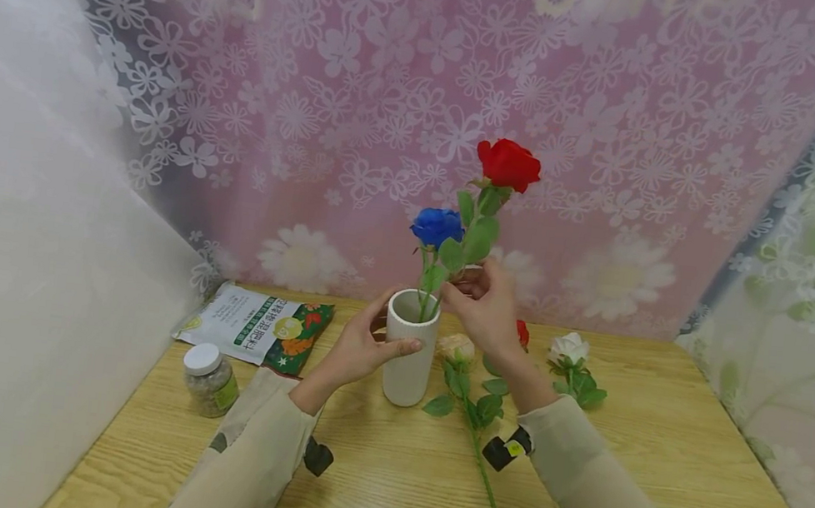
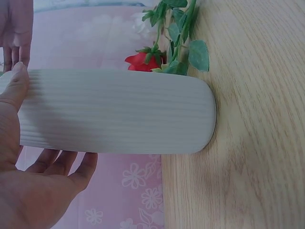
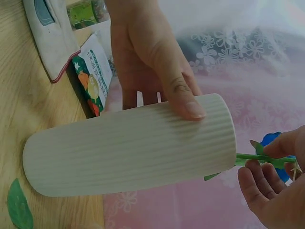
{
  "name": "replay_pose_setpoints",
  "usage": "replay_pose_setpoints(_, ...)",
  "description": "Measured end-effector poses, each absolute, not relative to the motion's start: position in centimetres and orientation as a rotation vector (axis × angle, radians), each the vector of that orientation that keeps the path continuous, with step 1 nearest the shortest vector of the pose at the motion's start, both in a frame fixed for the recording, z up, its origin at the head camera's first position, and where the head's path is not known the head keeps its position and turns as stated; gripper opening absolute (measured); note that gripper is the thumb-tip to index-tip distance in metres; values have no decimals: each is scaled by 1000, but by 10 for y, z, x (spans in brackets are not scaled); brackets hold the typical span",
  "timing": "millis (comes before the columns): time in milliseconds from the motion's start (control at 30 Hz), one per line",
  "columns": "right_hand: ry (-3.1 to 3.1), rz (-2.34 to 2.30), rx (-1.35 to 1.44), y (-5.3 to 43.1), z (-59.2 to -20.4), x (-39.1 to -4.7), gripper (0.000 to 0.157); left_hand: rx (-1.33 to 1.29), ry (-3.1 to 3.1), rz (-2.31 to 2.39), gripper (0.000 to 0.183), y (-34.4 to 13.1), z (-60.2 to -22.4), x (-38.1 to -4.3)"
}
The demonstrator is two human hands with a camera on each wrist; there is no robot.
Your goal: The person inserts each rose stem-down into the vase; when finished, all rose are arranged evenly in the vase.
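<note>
A white ribbed vase (image 1: 408,363) stands upright on the table. My left hand (image 1: 364,350) grips it near the rim, thumb across the front and fingers round the far side, as the right wrist view also shows. Above the rim my right hand (image 1: 480,308) pinches the green stem (image 3: 252,156) of a red rose (image 1: 508,165), whose lower end is inside the vase mouth. A blue rose (image 1: 437,228) leans in the vase just left of the red one, its bloom lower. The stem ends are hidden inside the vase.
Right of the vase lie a cream rose (image 1: 459,349), a white rose (image 1: 570,350) and another red rose (image 1: 522,334), partly hidden by the right arm. At left are a fertilizer packet (image 1: 248,324), a white-lidded jar (image 1: 209,382) and a beige cloth item (image 3: 52,38).
</note>
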State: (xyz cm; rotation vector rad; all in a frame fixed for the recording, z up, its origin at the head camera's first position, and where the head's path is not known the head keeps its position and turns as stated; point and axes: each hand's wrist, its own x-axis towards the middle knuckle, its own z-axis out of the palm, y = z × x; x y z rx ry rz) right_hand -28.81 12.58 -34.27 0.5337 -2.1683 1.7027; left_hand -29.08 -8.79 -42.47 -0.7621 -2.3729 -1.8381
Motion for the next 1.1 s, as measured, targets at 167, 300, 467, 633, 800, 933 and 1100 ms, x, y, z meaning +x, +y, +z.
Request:
replay_pose_setpoints(167, -2248, 1658, 513, 124, -348, -288, 41, -761, -2372, -1839, 87, -88, -425, -292)
replay_pose_setpoints(300, -2343, 1582, 476, 123, -351, -284, 32, -756, -2374, -1848, 87, -88, -426, -292)
replay_pose_setpoints(467, -2397, 1497, 476, 122, -353, -281, 29, -759, -2374, -1857, 87, -88, -426, -292)
replay_pose_setpoints(633, -2428, 1452, 478, 122, -355, -280, 30, -771, -2371, -1845, 86, -89, -426, -292)
replay_pose_setpoints(800, -2455, 1469, 475, 122, -359, -281, 35, -782, -2373, -1829, 87, -89, -426, -291)
replay_pose_setpoints(933, -2482, 1494, 452, 123, -361, -280, 47, -781, -2379, -1838, 88, -89, -425, -291)
replay_pose_setpoints(1100, -2509, 1512, 394, 126, -361, -278, 62, -766, -2392, -1847, 90, -90, -426, -291)
